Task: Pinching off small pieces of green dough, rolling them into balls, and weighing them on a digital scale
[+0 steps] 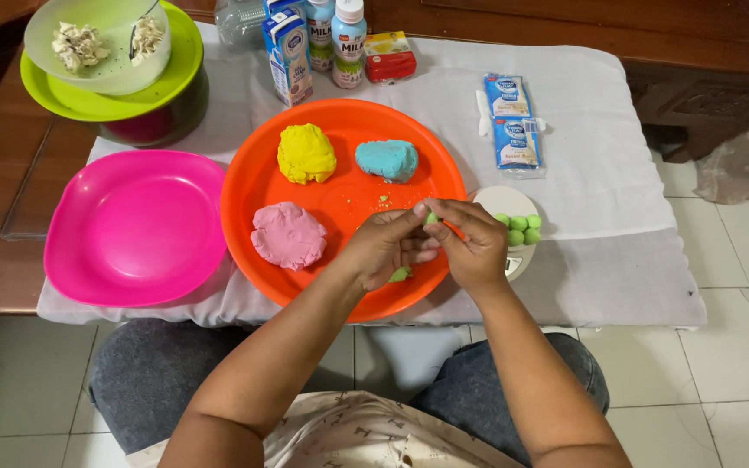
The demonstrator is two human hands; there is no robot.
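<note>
Head view, left hand (pixel 385 247) and right hand (pixel 472 243) together, grips pinching green dough (pixel 431 218) (fingertips touching), above orange plate (pixel 257 186).

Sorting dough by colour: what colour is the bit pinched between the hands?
Light green, held between both hands over the orange plate; seen in the head view.

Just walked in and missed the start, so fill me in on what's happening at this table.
A seated person is pinching a small bit of green dough between the left hand and right hand over an orange plate. Yellow dough, blue dough and pink dough lie on that plate. Several small green balls sit on a white dish to the right. A pink plate lies to the left.
</note>
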